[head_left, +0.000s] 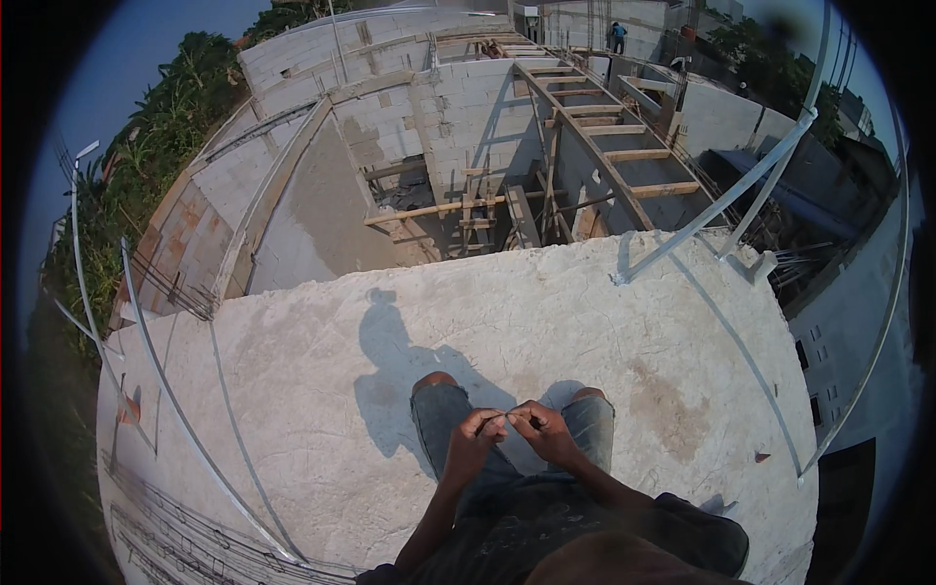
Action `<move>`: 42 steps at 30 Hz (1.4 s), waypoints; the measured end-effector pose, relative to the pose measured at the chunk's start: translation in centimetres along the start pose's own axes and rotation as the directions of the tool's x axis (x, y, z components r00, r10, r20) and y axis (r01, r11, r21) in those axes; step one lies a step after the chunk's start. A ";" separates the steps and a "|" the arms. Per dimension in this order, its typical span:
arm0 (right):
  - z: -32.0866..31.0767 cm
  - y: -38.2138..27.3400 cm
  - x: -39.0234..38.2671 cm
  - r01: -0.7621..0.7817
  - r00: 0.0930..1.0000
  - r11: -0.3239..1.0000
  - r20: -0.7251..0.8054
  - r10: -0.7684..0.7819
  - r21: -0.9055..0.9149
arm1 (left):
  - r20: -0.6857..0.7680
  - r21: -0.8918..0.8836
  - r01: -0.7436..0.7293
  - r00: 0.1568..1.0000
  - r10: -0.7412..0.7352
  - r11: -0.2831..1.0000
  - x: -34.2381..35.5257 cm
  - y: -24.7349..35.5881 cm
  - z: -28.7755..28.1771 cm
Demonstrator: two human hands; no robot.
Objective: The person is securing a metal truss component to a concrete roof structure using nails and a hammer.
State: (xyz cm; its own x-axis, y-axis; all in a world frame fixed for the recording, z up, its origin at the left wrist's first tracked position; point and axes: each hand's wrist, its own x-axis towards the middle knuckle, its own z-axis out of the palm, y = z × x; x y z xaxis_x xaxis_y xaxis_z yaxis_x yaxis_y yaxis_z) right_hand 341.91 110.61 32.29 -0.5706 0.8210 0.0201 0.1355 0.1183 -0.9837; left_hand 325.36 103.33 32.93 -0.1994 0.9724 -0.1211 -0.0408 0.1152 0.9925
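Note:
Above my lap, my left hand [478,426] and my right hand [539,429] meet with their fingertips close together. The fingers of both are closed in a pinch. Something small and dark may be between them, but it is too small to name. Under them are my bent knees in denim shorts [441,419]. I am sitting on a pale, rough concrete slab [312,390], and my shadow falls on it ahead and to the left.
Past the slab's far edge lies a drop with bamboo and timber props [478,210]. A ladder-like timber frame [614,132] spans beyond. Metal bars [185,409] slant at left, a metal brace [717,200] at right. Rebar [185,531] lies lower left. A person [618,37] stands far off.

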 end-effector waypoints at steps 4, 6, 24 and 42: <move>0.1 0.4 -0.2 -0.009 1.000 0.999 -0.026 0.010 0.041 | 0.017 -0.053 0.003 1.000 -0.002 0.999 0.3 0.2 0.2; -0.1 0.4 -0.3 -0.055 0.998 0.996 -0.020 0.056 0.065 | 0.033 -0.089 0.007 0.999 -0.005 0.996 0.3 0.4 0.1; -0.5 -0.2 -1.1 0.119 0.982 0.869 -0.072 -0.174 -0.480 | -0.101 0.416 -0.083 0.985 0.137 0.906 1.2 0.1 0.8; -4.2 -2.4 1.9 0.034 0.899 0.976 0.433 0.063 -0.215 | 0.166 0.351 -0.351 0.936 0.311 0.868 3.0 1.7 -1.1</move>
State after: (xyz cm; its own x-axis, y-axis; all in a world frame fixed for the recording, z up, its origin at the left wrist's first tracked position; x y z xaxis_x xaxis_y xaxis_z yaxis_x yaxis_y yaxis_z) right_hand 343.90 114.26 35.45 -0.8550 0.5042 -0.1217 0.2865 0.2635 -0.9211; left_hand 323.62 106.21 34.27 -0.0364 0.9795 0.1979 0.3781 -0.1698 0.9101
